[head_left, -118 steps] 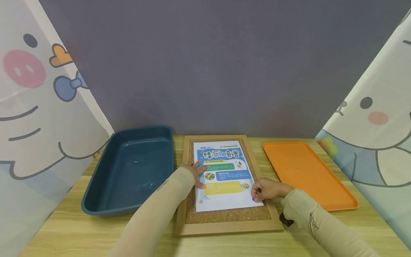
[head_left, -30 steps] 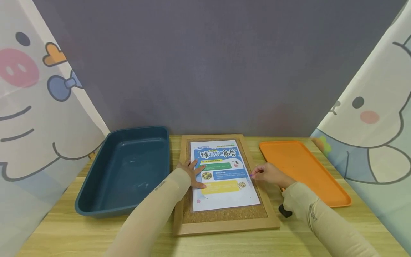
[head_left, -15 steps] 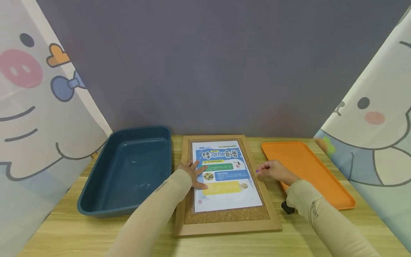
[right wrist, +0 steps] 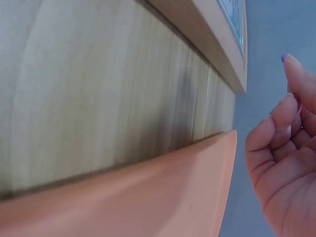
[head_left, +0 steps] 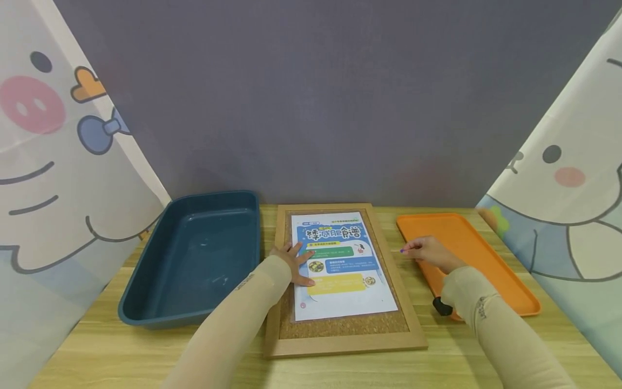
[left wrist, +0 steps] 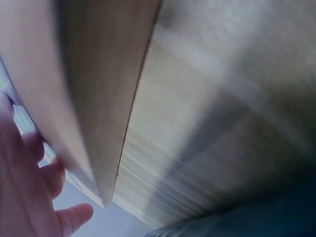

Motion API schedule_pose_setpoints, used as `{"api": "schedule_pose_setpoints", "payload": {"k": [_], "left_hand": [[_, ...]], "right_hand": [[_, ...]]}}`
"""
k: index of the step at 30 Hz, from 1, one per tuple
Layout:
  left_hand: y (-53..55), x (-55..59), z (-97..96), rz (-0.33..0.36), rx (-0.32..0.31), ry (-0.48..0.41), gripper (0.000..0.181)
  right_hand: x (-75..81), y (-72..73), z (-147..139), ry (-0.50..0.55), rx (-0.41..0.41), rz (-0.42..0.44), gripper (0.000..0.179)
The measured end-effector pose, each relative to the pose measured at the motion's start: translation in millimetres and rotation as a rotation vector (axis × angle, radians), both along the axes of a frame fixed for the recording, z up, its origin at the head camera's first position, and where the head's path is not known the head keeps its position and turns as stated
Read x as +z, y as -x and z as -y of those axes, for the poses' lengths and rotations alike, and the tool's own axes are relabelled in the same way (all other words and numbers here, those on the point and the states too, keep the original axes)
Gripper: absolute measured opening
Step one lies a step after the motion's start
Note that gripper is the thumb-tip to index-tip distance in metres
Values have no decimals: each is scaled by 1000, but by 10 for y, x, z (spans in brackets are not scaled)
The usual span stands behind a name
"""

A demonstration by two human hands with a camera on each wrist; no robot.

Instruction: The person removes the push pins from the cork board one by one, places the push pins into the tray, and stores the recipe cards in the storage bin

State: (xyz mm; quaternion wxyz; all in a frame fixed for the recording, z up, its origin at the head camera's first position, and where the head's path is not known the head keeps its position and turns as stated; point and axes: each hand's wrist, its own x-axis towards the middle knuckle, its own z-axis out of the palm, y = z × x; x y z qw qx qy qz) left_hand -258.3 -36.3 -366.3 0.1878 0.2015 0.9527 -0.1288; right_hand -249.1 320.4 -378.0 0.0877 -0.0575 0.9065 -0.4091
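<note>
A printed sheet (head_left: 340,308) with coloured text blocks lies on a wood-framed cork board (head_left: 350,326) in the head view. My left hand (head_left: 293,263) rests with spread fingers on the sheet's left side and the frame. Between thumb and fingers of my right hand (head_left: 434,254) is a small purple pushpin (head_left: 401,250); mostly its purple end shows. That hand is above the left edge of the orange tray (head_left: 468,248), right of the board. In the right wrist view the purple pushpin (right wrist: 284,58) peeks past a fingertip, the other fingers curled.
A deep dark-blue bin (head_left: 209,259) stands left of the board on the wooden table (head_left: 340,373). A grey panel (head_left: 311,108) rises behind everything, with printed cartoon cloths on both sides. A black object (head_left: 442,307) hangs below the right cuff.
My right hand has gone from the sheet's lower right corner up along its right edge, then right off the board to the orange tray, carrying the purple pushpin. My left hand stays put.
</note>
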Motion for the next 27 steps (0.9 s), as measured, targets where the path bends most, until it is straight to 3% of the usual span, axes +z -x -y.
{"api": "schedule_pose_setpoints", "payload": {"k": [7, 27], "left_hand": [[4, -11, 14, -7, 5, 11, 85], [18, -15, -11, 4, 12, 18, 87]], "right_hand": [[0, 2, -57, 18, -25, 37, 26], [-92, -52, -451, 53, -102, 29, 24]]}}
